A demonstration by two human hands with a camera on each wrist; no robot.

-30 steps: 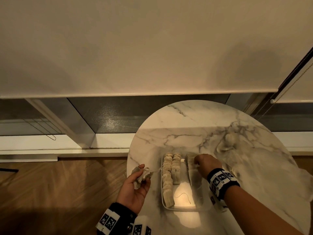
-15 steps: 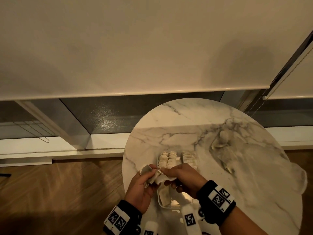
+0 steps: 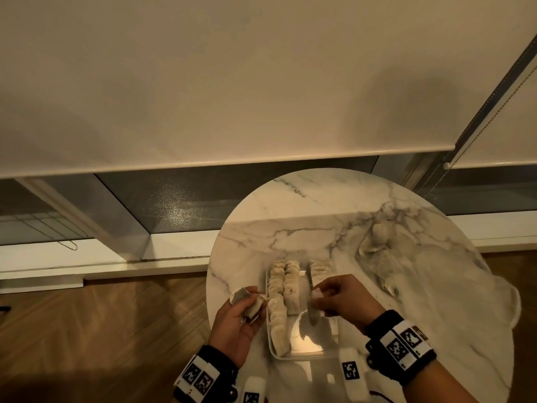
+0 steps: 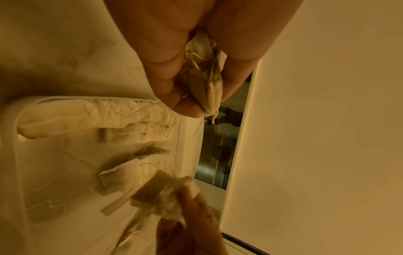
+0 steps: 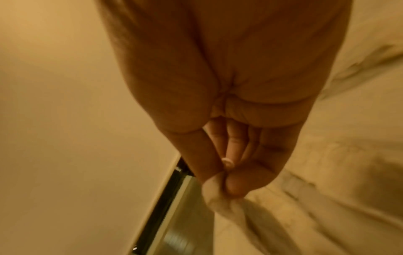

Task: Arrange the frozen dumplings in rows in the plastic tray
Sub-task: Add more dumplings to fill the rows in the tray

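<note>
A clear plastic tray (image 3: 299,357) sits on the marble table, its near part bare. Pale, flat dumplings stand in it in a long left row (image 3: 277,303), a shorter second row (image 3: 292,286) and a short third row (image 3: 319,267) at the far end. My left hand (image 3: 244,306) hovers just left of the tray and grips a small bunch of dumplings (image 4: 209,81). My right hand (image 3: 319,298) is above the tray's middle and pinches one dumpling (image 5: 218,198) between thumb and forefinger. The left wrist view also shows that dumpling (image 4: 159,193), near the third row.
The round marble table (image 3: 319,228) ends just left of the tray, with wooden floor (image 3: 87,330) below. A crumpled clear plastic bag (image 3: 383,257) lies on the table's right part. Behind are a window sill and a lowered roller blind.
My right hand left the third row's far end, met the left hand over the tray and took one dumpling. It now holds it further right, above the tray.
</note>
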